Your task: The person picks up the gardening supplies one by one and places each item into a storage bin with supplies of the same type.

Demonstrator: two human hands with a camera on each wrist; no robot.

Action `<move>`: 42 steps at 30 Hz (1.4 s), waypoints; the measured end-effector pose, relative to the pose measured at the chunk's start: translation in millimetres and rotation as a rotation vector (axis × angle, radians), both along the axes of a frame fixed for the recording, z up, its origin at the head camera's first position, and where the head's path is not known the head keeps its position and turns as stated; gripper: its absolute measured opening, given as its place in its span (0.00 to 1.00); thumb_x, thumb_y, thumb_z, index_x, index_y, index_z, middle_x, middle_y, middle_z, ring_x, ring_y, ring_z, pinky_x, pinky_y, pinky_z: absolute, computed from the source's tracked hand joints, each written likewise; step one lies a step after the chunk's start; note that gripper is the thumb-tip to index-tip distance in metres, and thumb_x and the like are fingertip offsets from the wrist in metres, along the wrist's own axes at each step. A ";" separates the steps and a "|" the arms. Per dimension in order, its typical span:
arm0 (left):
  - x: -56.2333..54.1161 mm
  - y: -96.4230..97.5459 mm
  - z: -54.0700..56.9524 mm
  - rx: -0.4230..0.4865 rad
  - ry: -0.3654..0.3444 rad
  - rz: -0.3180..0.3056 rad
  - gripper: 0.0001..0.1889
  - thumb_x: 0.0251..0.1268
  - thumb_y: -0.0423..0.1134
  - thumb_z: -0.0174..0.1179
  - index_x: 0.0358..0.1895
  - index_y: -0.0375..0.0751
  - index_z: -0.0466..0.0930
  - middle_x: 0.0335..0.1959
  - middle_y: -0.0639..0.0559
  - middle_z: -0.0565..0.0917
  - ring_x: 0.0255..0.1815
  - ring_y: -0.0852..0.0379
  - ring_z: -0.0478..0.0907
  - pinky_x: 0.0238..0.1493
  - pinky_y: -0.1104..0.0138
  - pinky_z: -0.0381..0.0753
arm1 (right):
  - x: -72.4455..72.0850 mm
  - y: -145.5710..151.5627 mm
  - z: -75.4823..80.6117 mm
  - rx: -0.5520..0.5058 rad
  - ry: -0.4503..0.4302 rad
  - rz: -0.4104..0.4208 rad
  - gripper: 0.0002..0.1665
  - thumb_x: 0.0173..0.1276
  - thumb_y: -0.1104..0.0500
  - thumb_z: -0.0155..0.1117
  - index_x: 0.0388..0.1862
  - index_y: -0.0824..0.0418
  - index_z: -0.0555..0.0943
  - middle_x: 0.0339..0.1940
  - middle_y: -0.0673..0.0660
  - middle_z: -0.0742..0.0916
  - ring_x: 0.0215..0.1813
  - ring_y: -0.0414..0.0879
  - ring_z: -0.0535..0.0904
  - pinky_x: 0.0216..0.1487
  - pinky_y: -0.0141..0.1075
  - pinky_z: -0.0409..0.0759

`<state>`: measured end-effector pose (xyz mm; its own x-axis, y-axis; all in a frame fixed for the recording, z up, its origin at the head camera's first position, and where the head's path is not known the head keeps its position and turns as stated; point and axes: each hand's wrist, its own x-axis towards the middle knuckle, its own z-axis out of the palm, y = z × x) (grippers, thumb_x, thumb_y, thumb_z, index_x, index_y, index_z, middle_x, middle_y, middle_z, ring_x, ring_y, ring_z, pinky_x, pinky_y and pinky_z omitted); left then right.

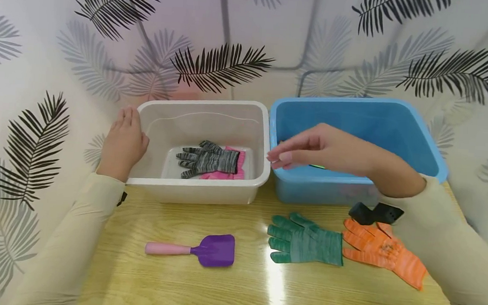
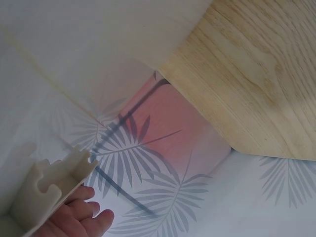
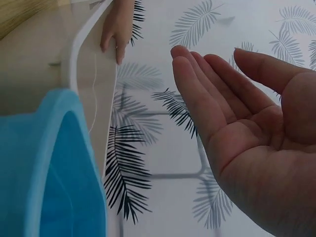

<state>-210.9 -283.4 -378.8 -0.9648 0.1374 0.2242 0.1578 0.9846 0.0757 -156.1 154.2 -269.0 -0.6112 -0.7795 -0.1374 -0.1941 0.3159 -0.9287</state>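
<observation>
My left hand (image 1: pixel 121 146) grips the left rim of a white plastic bin (image 1: pixel 207 186), thumb on the inner side; the left wrist view shows its fingers (image 2: pixel 81 210) beneath the rim. A grey-black knit glove (image 1: pixel 215 161) lies in that bin on top of a pink glove (image 1: pixel 241 164). My right hand (image 1: pixel 333 149) hovers over the left front part of a blue plastic bin (image 1: pixel 357 115). In the right wrist view its fingers (image 3: pixel 197 94) are nearly straight, with nothing between them and the thumb. It hides most of what the blue bin holds; a bit of green shows beneath.
On the wooden table (image 1: pixel 166 289), before the bins, lie a purple toy shovel (image 1: pixel 217 251) with a pink handle, a green glove (image 1: pixel 306 240) and an orange glove (image 1: pixel 386 250). The right forearm passes above the orange glove. A leaf-patterned cloth (image 1: pixel 244 25) stands behind the bins.
</observation>
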 end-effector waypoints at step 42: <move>2.1 2.0 0.8 0.040 0.031 -0.015 0.31 0.60 0.34 0.47 0.64 0.16 0.53 0.64 0.22 0.58 0.68 0.31 0.51 0.64 0.44 0.54 | 59.7 120.2 -194.4 0.314 0.038 -0.194 0.20 0.65 0.60 0.60 0.53 0.69 0.78 0.49 0.61 0.83 0.48 0.51 0.79 0.45 0.35 0.78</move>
<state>-208.8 -281.4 -378.0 -0.9552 0.1421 0.2597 0.1755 0.9783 0.1099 -96.4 274.4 -463.4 -0.7525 -0.5723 -0.3258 -0.1350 0.6183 -0.7743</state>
